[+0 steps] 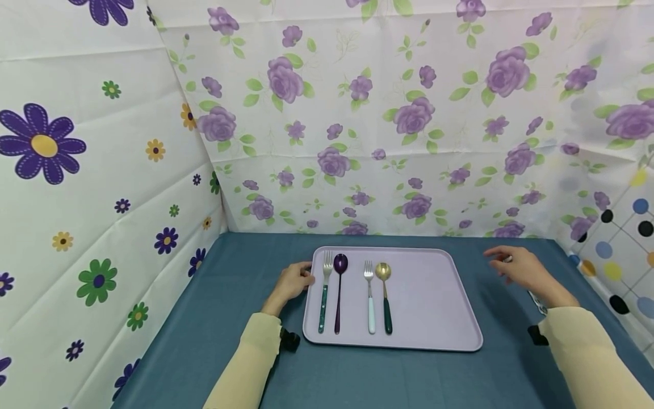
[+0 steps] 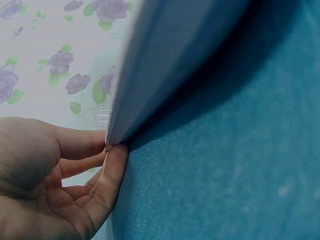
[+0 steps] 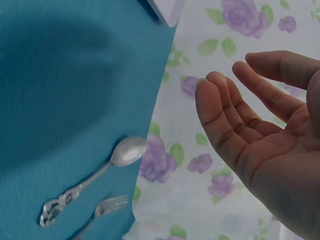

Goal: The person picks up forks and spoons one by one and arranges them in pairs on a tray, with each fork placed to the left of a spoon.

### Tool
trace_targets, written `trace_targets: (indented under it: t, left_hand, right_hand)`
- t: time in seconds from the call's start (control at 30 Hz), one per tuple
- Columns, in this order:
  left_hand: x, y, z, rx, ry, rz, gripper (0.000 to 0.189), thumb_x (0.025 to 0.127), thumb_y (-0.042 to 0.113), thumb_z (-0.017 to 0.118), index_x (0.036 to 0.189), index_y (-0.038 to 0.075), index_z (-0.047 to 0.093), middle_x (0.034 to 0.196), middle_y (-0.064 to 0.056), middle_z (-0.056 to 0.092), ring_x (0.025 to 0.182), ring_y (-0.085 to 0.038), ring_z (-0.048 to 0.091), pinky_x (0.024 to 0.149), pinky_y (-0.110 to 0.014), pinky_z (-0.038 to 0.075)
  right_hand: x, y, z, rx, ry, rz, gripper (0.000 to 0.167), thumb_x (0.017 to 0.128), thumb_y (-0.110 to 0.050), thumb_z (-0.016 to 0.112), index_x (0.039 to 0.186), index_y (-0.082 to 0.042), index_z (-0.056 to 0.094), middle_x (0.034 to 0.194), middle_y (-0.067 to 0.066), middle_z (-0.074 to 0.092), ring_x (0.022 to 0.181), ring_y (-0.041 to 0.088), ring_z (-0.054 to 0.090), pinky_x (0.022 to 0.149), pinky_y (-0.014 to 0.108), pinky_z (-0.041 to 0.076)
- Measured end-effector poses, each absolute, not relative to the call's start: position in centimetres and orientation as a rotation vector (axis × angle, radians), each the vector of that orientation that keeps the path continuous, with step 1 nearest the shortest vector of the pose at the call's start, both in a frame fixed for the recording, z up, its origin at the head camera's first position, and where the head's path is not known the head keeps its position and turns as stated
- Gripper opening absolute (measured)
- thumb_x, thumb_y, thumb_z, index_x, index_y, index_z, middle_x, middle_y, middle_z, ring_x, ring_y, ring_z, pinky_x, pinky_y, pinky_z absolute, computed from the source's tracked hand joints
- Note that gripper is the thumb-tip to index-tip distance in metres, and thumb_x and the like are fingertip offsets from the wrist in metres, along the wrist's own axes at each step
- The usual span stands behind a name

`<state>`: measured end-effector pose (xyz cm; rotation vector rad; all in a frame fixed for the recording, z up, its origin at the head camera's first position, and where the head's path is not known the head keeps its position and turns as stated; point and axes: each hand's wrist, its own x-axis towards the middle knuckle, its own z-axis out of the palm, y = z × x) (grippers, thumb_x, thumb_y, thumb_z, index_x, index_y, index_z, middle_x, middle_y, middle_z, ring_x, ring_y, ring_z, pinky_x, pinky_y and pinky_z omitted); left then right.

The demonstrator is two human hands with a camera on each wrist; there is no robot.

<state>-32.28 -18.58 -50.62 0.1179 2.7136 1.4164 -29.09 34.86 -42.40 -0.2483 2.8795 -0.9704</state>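
On the desk (image 1: 383,378), a pale tray (image 1: 429,301) is pinched at its left rim between thumb and fingers of the left hand (image 1: 292,281), probably to keep it steady. The right hand (image 1: 522,271) hangs right of the tray, fingers loosely bent, apparently holding nothing; I can't make out a pale glint there. A green-handled fork (image 1: 323,304), purple spoon (image 1: 338,298), white-handled fork (image 1: 370,312) and gold spoon (image 1: 388,312) lie on the tray, heads far, seemingly paired as sets. At right, the arm hides most of a silver spoon (image 3: 129,151) and silver fork (image 3: 111,205); up close, the fork's handle is cut off.
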Motion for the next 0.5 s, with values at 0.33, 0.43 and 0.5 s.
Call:
trace_targets:
  t: [0.33,0.43,0.5]
  left_hand:
    - [-32.1,-18.6,-50.4,0.111,2.717,1.415,0.046,0.100,0.004,0.066,0.144,-0.006,0.057,0.099,-0.012,0.068,0.089,-0.024,0.073,0.082,-0.041,0.062]
    - [-32.2,-18.6,-50.4,0.109,2.719,1.411,0.046,0.100,0.004,0.065,0.144,-0.006,0.057,0.100,-0.012,0.068,0.089,-0.024,0.073,0.082,-0.041,0.062]
    - [-32.2,-18.6,-50.5,0.109,2.720,1.408,0.046,0.100,0.004,0.065,0.144,-0.006,0.057,0.099,-0.011,0.068,0.089,-0.023,0.073,0.082,-0.041,0.062]
  right_hand:
    - [-28.8,36.6,-42.1,-0.220,2.906,-0.965,0.042,0.109,-0.018,0.053,0.140,0.010,0.054,0.108,0.023,0.064,0.070,0.021,0.062,0.058,0.036,0.056]
    - [-28.8,37.1,-42.4,-0.211,2.911,-0.946,0.043,0.110,-0.020,0.051,0.140,0.010,0.054,0.104,0.019,0.065,0.068,0.021,0.062,0.057,0.036,0.054]
    - [-28.8,37.4,-42.5,-0.204,2.909,-0.941,0.043,0.110,-0.020,0.051,0.140,0.010,0.054,0.106,0.021,0.065,0.071,0.021,0.062,0.059,0.036,0.055]
